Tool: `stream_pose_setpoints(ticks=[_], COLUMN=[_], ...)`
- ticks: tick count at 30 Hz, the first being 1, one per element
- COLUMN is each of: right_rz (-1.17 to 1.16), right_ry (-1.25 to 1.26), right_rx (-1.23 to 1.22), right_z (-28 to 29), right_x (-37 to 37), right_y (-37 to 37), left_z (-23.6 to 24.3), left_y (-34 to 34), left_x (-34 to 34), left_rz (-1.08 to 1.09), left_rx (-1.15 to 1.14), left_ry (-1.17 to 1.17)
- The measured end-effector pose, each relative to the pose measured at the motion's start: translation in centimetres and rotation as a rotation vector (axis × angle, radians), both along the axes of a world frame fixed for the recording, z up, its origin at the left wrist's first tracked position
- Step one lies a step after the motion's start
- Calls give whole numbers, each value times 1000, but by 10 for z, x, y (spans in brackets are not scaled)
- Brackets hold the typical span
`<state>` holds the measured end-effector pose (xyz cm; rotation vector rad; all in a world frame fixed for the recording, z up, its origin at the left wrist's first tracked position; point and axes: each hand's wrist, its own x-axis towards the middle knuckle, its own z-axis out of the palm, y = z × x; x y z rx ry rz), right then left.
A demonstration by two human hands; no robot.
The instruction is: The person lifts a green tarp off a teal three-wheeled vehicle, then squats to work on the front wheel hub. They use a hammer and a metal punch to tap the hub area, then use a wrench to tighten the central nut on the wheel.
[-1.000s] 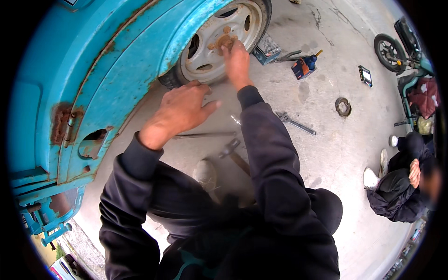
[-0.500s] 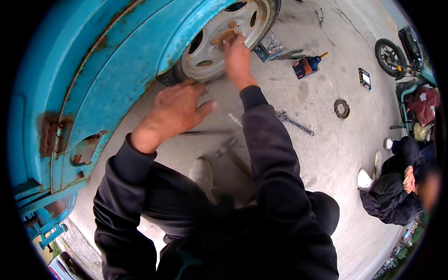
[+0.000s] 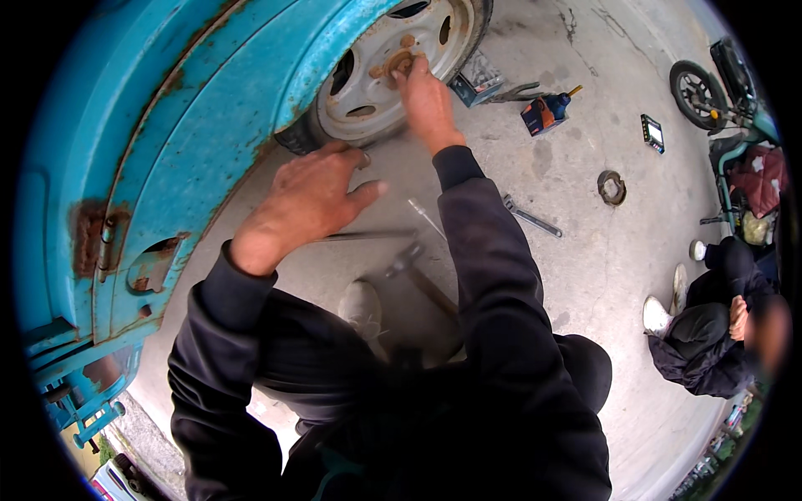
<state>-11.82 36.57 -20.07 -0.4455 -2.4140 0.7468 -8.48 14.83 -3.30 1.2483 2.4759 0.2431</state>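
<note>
My right hand [image 3: 426, 104] reaches up to the grey steel wheel [image 3: 359, 83], its fingers closed on the rusty centre hub [image 3: 393, 63]. Just below the tyre, beside the rusted turquoise fender [image 3: 209, 125], my left hand [image 3: 305, 192] has its thumb and fingers apart and holds nothing; whether its fingertips touch anything, I cannot tell. On the concrete under my arms are a long metal bar [image 3: 359, 235], a hammer [image 3: 409, 265] and a thin silvery tool [image 3: 422, 213], partly hidden by my right sleeve. An adjustable wrench [image 3: 539, 219] lies right of that sleeve.
Boxes [image 3: 476, 79], a blue bottle in a carton [image 3: 543, 113], a handheld device [image 3: 653, 134] and a rusty metal ring [image 3: 611, 188] lie rightward. A two-wheeler [image 3: 743, 142] stands at far right, with another person [image 3: 702, 334] seated below it, hands together.
My right hand has risen slightly, still at the hub, with its fingertips shifted a little. My left hand has moved slightly left, still open. The seated person appears slightly farther left in view.
</note>
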Motion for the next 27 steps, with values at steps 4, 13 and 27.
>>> stream_pose_setpoints(ticks=[4,13,27], right_rz=[-18,78,29], right_ry=[-101,61,-84], right_rx=[-36,-601,-290], right_z=[10,0,23], right_x=[5,-3,-3], right_y=[5,19,13], left_z=[7,17,3], left_y=[11,16,-3], left_x=[0,8,0], left_rz=[-9,39,-14], left_rx=[-47,-43,20], left_ry=[-64,-79,-41])
